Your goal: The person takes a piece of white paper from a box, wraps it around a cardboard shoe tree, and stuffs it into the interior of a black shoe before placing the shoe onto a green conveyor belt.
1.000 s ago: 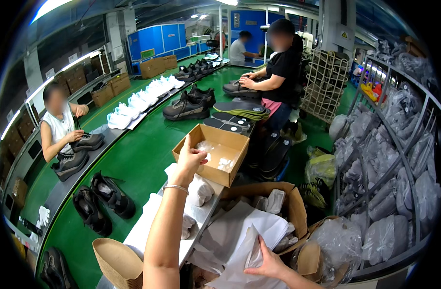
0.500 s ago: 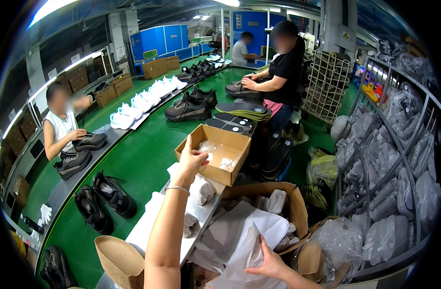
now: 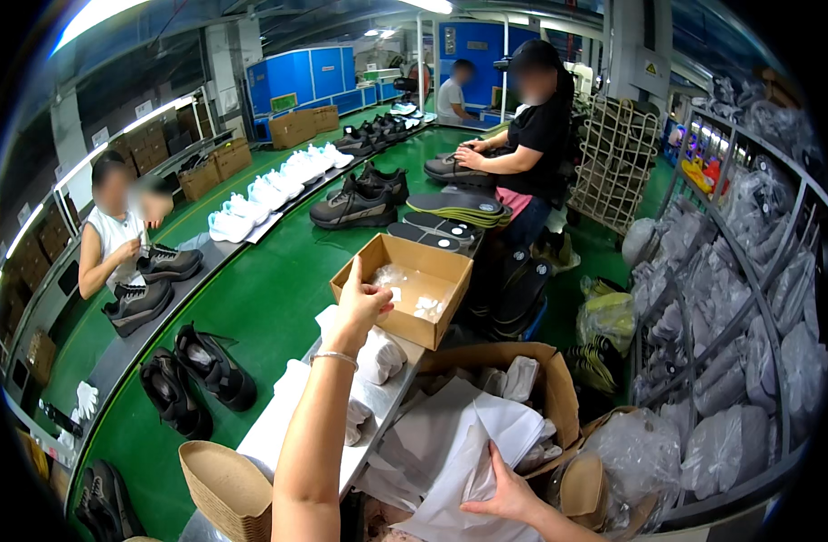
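**Hands at the open box on a shoe line**

Head view: the person's left hand (image 3: 361,305) reaches forward with a thin bracelet at the wrist, its fingers (image 3: 351,275) curled over the near rim of an open brown cardboard box (image 3: 450,312) and gripping that edge. The box sits at the far end of the narrow grey tabletop (image 3: 269,434), with small white packets on its floor. Just below the left hand lies a wad of crumpled white paper (image 3: 382,357). The right hand (image 3: 502,492) rests low in the frame, fingers spread open and pressed flat on a loose sheet of white tissue paper (image 3: 486,434), which spills from a larger brown carton (image 3: 558,397) beside the tabletop. A stack of tan moulded paper shoe forms (image 3: 229,488) stands at the lower left. On the green conveyor belt (image 3: 269,298) beyond, dark sneakers (image 3: 355,206) and white sneakers (image 3: 251,203) lie in rows, with other workers seated on both sides.
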{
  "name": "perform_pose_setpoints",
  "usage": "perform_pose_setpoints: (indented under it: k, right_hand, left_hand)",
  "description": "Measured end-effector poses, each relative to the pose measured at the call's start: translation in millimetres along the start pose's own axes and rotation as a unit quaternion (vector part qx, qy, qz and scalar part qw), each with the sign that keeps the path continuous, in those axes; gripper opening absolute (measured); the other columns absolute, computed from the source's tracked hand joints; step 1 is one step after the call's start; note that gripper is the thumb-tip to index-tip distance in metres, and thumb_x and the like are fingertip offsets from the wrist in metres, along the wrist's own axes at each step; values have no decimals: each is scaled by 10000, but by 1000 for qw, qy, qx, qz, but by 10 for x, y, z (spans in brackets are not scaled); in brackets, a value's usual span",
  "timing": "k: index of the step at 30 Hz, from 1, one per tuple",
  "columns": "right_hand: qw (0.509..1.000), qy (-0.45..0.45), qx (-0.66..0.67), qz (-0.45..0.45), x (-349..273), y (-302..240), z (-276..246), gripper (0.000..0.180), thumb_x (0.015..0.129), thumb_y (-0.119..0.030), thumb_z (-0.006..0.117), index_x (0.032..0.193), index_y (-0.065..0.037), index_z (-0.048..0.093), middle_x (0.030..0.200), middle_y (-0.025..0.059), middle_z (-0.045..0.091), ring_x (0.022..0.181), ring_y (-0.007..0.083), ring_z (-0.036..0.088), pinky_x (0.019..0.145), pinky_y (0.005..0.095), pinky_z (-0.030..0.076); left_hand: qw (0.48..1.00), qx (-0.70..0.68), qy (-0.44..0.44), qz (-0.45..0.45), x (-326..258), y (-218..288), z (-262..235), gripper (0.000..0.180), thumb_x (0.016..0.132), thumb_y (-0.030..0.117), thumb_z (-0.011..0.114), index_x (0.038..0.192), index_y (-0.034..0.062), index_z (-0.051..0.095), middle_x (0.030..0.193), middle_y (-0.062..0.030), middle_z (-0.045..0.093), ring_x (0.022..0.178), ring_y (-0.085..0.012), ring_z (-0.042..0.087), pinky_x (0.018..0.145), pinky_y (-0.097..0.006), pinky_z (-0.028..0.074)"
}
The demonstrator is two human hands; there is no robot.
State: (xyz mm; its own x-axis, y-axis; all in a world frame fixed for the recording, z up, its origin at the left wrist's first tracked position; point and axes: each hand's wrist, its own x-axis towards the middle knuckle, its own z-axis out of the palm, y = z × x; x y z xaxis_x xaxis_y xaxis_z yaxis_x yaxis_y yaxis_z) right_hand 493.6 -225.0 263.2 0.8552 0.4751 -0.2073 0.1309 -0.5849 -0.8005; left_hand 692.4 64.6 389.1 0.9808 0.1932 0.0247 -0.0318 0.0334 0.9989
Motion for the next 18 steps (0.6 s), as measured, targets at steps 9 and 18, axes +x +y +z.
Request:
perform_pose_setpoints:
  k: [9,18]
  right_hand:
    - [1000,7,-22,-6,0,36,34,1232,612,-532,745,1395,40,-16,1343,296,320,1234,385,381,998,366,337]
    - [1000,-1,-10,-5,21,37,51,1242,608,-540,742,1399,23,-33,1357,283,310,1239,376,380,1002,364,334]
  left_hand:
    - [1000,-6,1,-6,20,-102,-23,873,785,-37,595,1437,94,30,840,-96,562,713,-145,572,658,-267,521]
    - [1000,-19,-9,3,13,-210,-49,882,783,-37,603,1437,96,26,830,-96,565,706,-149,581,643,-264,519]
